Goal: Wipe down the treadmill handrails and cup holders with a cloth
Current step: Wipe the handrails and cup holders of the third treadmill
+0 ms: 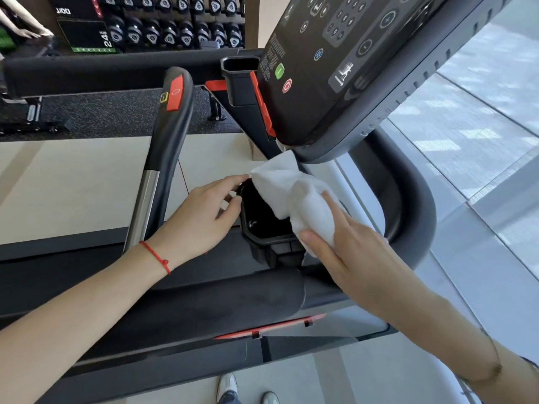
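Observation:
A black cup holder point(264, 228) sits below the treadmill console point(350, 68). My left hand point(201, 214) grips the holder's left rim with curled fingers. My right hand point(347, 243) holds a white cloth point(294, 193) against the holder's right rim, thumb under the cloth and fingers laid over it. The cloth drapes partly into the holder. A second cup holder point(240, 80) stands farther off at the console's left side. A black handrail point(172, 135) with a red button rises at the left. The wide black front handrail point(204, 304) crosses below my hands.
A curved black side rail point(414, 205) loops around at the right. A dumbbell rack point(175, 24) lines the far wall. A black bench point(87, 74) stands beyond the treadmill. My shoes point(245, 389) show at the bottom. Pale floor lies to the right.

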The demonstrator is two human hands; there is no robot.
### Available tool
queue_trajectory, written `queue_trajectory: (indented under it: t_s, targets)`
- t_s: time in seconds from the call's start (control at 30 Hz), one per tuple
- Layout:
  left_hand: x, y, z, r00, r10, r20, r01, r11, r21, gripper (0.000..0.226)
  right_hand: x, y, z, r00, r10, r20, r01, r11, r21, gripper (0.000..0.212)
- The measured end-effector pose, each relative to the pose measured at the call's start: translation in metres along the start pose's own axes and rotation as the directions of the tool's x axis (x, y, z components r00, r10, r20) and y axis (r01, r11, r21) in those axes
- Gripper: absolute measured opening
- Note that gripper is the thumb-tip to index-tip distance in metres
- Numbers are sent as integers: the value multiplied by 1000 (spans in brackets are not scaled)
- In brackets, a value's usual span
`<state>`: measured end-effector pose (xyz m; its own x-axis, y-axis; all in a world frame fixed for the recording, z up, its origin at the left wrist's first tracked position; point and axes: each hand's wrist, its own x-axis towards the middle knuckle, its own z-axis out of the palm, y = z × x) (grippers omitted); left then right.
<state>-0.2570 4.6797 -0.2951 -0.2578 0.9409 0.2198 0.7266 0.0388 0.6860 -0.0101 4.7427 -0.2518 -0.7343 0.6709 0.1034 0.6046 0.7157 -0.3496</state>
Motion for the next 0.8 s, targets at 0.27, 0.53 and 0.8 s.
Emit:
queue_trajectory:
  t_s: [0.27, 0.53, 0.8]
  targets:
    - [0, 1, 1, 1000, -1, -18, 2, 1000, 4, 43, 52, -2, 3, 982, 109, 152, -151, 941, 302, 70]
    - [-1, 6, 0, 1000, -14, -20, 15, 1000, 26, 43, 43, 7, -4, 943, 249, 220, -299, 926, 233, 50]
    - [-1, 8, -1, 1000, -26, -5, 26, 1000, 9, 42, 77, -2, 2, 933, 274, 232, -311, 940, 141, 41]
